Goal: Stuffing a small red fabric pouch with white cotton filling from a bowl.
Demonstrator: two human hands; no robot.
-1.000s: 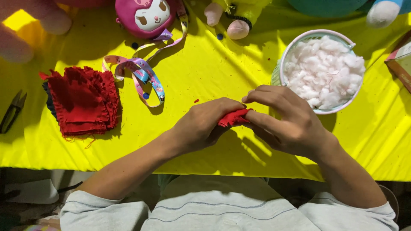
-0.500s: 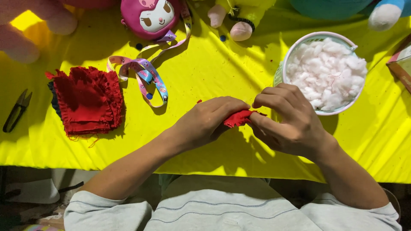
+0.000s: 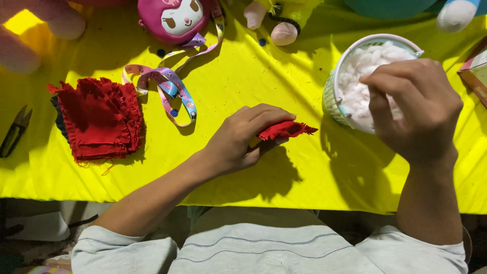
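Observation:
My left hand [image 3: 243, 139] holds a small red cloth piece [image 3: 284, 130] just above the yellow table cover [image 3: 243, 76], its frayed edge sticking out to the right. My right hand [image 3: 413, 109] is over the white bowl [image 3: 335, 94] at the right, fingers curled down into the white stuffing [image 3: 370, 61]. Whether it pinches any stuffing is hidden under the hand.
A stack of red frayed cloth pieces [image 3: 96, 119] lies at the left, small black snips [image 3: 14, 132] beyond it by the table edge. A patterned ribbon [image 3: 170, 89] and pink plush toy [image 3: 175, 20] sit at the back. More plush toys [image 3: 276, 23] line the far edge.
My right hand has left the red cloth piece and moved up and right into the bowl of stuffing. My left hand alone keeps the cloth.

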